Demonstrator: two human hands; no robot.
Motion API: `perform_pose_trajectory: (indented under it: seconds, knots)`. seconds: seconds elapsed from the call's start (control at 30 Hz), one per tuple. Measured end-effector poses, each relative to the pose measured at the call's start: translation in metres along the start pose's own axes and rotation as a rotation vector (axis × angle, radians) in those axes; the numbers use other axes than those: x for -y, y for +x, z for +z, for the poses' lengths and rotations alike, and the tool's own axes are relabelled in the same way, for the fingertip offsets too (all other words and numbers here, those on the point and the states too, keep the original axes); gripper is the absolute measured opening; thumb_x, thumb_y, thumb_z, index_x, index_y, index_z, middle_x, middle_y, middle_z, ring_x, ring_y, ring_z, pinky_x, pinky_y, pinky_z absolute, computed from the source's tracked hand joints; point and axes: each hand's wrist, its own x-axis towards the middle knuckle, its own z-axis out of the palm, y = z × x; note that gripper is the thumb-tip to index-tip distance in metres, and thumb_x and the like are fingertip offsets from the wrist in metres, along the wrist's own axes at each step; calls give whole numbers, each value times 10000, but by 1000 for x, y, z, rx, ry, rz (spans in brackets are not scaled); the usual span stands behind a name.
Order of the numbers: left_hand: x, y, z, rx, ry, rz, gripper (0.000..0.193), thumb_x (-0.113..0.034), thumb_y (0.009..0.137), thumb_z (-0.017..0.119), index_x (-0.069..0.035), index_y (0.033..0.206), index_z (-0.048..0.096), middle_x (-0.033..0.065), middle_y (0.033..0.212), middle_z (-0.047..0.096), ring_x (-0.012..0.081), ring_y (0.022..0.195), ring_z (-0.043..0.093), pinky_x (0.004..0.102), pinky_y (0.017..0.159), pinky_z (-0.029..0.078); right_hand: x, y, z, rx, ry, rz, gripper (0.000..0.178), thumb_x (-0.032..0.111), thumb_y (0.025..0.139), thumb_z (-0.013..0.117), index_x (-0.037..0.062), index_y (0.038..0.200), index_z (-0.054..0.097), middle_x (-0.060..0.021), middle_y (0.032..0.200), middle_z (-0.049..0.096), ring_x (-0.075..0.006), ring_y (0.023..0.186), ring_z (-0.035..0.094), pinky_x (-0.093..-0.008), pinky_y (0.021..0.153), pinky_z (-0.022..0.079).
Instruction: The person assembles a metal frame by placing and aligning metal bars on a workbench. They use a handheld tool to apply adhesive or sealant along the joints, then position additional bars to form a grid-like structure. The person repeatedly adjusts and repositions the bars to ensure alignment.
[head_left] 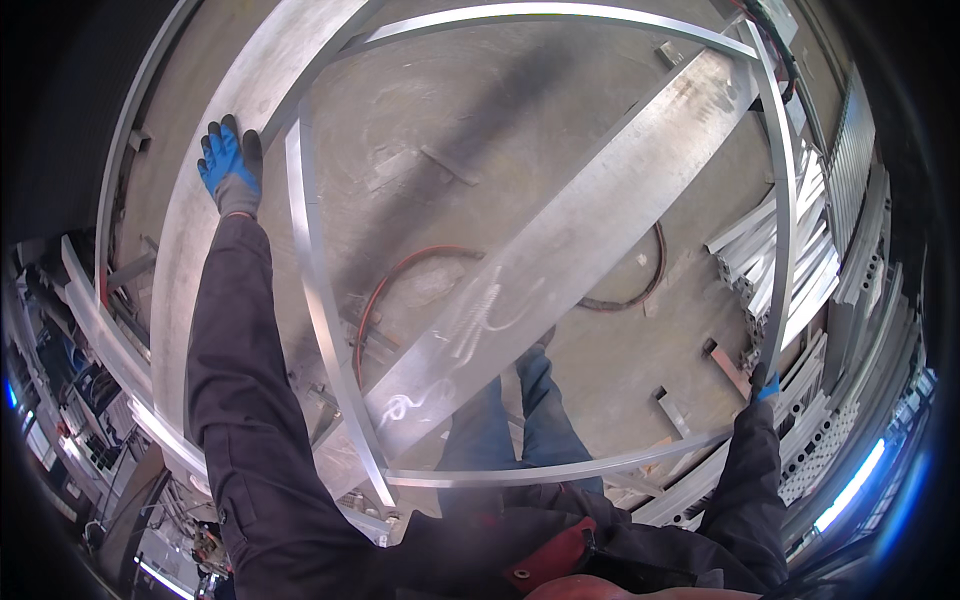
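My left hand [231,168], in a blue glove with dark fingertips, lies flat with its fingers stretched out on a wide, pale metal beam [183,280] at the left. Far to the right, my right hand [766,386], gloved alike, is closed round the near right part of a rectangular frame of slim metal tube [782,215]; part of its fingers is hidden. The frame spans the space in front of me, its near bar crossing before my legs. Inside its outline, a second wide metal beam [575,225] runs diagonally, below the frame's left bar.
A reddish hose [400,265] curls on the concrete floor [420,110]. Stacked metal profiles [800,250] lie at the right, with perforated lengths [845,400] beside them. Short tube pieces [672,412] are near my feet. Cluttered equipment [75,370] stands at the far left.
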Motion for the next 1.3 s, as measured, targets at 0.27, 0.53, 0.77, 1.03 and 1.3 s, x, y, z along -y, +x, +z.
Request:
perform_pose_trajectory:
  seconds: [0.27, 0.53, 0.77, 1.03, 1.3]
  knots:
    - [-1, 1, -2, -24, 2, 10, 703, -581, 1051, 346, -170, 1620, 326, 117, 1685, 293, 332, 1555, 258, 539, 1245, 190, -21, 9, 0, 19, 1, -40, 466, 477, 953, 719, 34, 1087, 665, -50, 766, 654, -148, 626, 612, -321, 535, 482]
    - [0, 0, 2, -2, 11, 9, 709, -581, 1043, 367, -172, 1621, 324, 118, 1685, 292, 337, 1549, 268, 542, 1239, 204, 4, -2, 1, 46, -34, 30, 456, 425, 948, 724, 16, 1145, 679, -49, 836, 677, -139, 704, 639, -306, 603, 502]
    - [-4, -32, -28, 52, -258, 22, 746, -371, 977, 659, -73, 1587, 351, 208, 1637, 346, 372, 1502, 341, 508, 1222, 274, 64, -28, -33, 20, -136, 0, 483, 465, 933, 733, 33, 1146, 705, -50, 848, 717, -153, 717, 643, -348, 641, 508]
    - [-46, -227, -28, 730, -1363, -675, 660, -428, 875, 810, 51, 1276, 597, 150, 979, 697, 240, 865, 710, 380, 734, 571, 56, -51, -73, -28, -294, 15, 469, 433, 911, 749, 4, 1097, 716, -100, 771, 712, -216, 696, 680, -398, 646, 514]
    - [-76, -285, -43, 770, -1169, -589, 438, -363, 844, 835, -53, 1068, 622, 77, 762, 636, 213, 576, 631, 396, 491, 513, -40, -55, -101, 0, -137, 18, 495, 473, 891, 756, 21, 1091, 725, -73, 693, 676, -171, 567, 635, -349, 559, 501]
